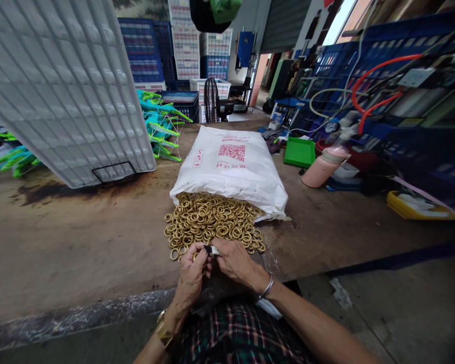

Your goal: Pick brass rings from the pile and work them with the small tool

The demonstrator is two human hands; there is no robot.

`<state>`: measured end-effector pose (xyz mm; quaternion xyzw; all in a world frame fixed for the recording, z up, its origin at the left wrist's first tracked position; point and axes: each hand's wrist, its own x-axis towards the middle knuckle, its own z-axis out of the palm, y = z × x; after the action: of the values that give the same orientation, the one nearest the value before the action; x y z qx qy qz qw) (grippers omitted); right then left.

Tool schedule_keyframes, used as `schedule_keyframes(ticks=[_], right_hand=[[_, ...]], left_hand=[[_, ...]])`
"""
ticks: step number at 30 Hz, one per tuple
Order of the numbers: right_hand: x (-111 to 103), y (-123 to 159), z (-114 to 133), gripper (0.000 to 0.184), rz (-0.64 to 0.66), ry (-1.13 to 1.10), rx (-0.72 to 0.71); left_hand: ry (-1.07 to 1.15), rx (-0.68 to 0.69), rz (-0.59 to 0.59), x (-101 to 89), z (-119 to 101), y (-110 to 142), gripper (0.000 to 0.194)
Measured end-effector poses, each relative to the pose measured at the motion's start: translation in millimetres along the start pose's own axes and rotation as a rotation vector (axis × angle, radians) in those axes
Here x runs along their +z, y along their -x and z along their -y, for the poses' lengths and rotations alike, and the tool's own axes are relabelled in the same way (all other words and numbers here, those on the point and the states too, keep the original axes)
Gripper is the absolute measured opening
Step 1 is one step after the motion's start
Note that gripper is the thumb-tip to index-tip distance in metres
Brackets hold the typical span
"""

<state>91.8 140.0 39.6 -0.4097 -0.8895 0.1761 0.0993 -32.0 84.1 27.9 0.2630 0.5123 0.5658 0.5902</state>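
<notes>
Both my hands meet at the near edge of a heap of gold-coloured rings (208, 217). My left hand (190, 275) is closed, with gold showing between its fingers, apparently a ring. Pressed against it from the right, my right hand (235, 260) is closed too, its fingertips mostly hidden. Between the two thumbs shows a small black-and-white piece (212, 250); whether it is held or wrapped on a finger I cannot tell. The rings spill from the open mouth of a white woven sack (227, 167) with red print, lying on the worn table (109, 242).
At the left a large pale ribbed plastic panel (68, 91) stands upright, with green and blue plastic pieces (161, 124) behind it. To the right are a green tray (299, 152), a pink bottle (323, 167) and a yellow tray (420, 206). A black fan (212, 101) stands beyond the table.
</notes>
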Motion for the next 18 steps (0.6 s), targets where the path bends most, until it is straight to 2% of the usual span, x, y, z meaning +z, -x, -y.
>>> schedule_keyframes(ticks=[8, 12, 15, 18], right_hand=[[1.3, -0.5, -0.6, 0.017, 0.021, 0.041, 0.028], [-2.4, -6.2, -13.3, 0.018, 0.003, 0.083, 0.114], [-10.1, -10.5, -26.6, 0.019, -0.040, 0.131, 0.200], [-17.0, -13.1, -34.1, 0.017, -0.115, 0.146, 0.219]], left_hand=[[-0.075, 0.039, -0.010, -2.0, 4.3, -1.6, 0.034], [-0.086, 0.014, 0.078, 1.9, 0.7, 8.0, 0.032], [0.018, -0.043, 0.179, 7.2, -2.1, 13.9, 0.030], [0.174, -0.112, 0.195, 10.1, -2.9, 12.8, 0.029]])
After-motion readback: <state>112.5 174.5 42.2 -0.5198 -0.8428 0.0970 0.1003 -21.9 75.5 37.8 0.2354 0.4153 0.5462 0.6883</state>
